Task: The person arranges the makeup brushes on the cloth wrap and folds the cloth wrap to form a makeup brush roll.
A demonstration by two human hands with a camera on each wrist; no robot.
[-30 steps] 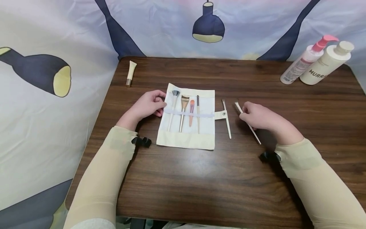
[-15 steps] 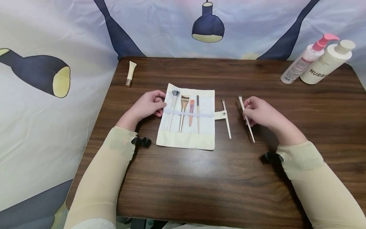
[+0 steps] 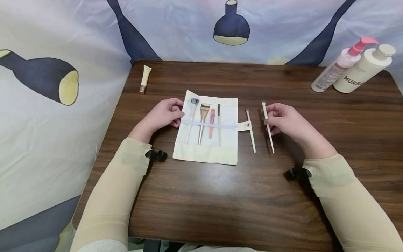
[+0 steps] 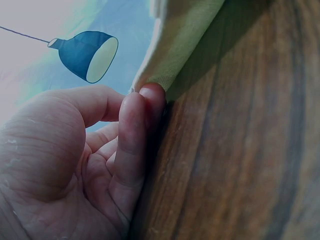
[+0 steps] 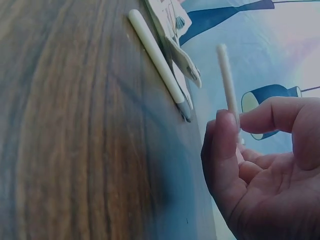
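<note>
A cream fabric brush roll (image 3: 204, 154) lies spread out on the table, with several makeup brushes under its elastic band, among them a wide flat brush (image 3: 203, 122) and a small orange-tipped brush (image 3: 211, 122). My left hand (image 3: 165, 113) pinches the roll's left edge between thumb and finger, as the left wrist view shows. My right hand (image 3: 288, 122) pinches a thin white makeup brush (image 3: 270, 136) by the middle, bristles pointing away and handle end toward me, raised above the wood. A second white brush (image 5: 157, 57) lies on the table beside the roll's snap tab (image 3: 244, 126).
A cream tube (image 3: 145, 79) lies at the back left of the wooden table (image 3: 201, 203). At the back right stand a pink-topped pump bottle (image 3: 335, 70) and a white bottle (image 3: 362, 71). A printed cloth (image 3: 189, 28) hangs behind.
My right hand has lifted the white brush and turned it more upright in the head view, and the brush has shifted slightly left overall. My left hand stays at the roll's edge.
</note>
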